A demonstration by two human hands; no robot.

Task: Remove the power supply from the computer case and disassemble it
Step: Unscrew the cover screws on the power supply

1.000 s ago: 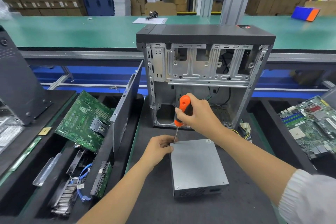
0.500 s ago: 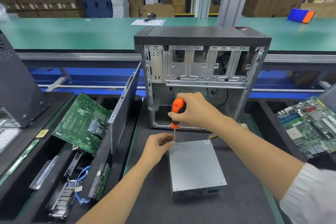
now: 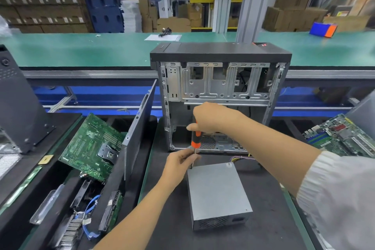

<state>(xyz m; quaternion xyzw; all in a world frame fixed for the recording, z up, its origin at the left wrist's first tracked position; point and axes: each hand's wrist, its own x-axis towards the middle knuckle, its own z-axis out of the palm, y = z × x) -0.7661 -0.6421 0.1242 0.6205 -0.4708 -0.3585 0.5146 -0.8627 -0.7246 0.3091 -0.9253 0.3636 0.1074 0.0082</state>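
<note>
Power supply (image 3: 218, 191) is a plain grey metal box, out of the case, lying flat on the dark tabletop (image 3: 168, 229) just right of and below the left hand (image 3: 178, 165); vent grille and a socket on its near side, coloured wires trailing from its far edge toward the case. Left hand is closed narrow, fingertips pinching the thin metal shaft of the screwdriver (image 3: 195, 140) at the box's far left corner. Right hand (image 3: 209, 116) sits above the left, fist wrapped around the orange-and-black handle, tool roughly upright. Computer case (image 3: 221, 95) stands open directly behind both hands, bare metal drive cage up top, lower bay mostly empty with a mesh panel at the bottom. Left of the left hand: a removed side panel (image 3: 138, 134) leaning upright, then a green motherboard (image 3: 93, 148), loose drives and blue cables. Right of the right arm: another motherboard (image 3: 343, 138). The right forearm crosses over the case's lower right corner.
</note>
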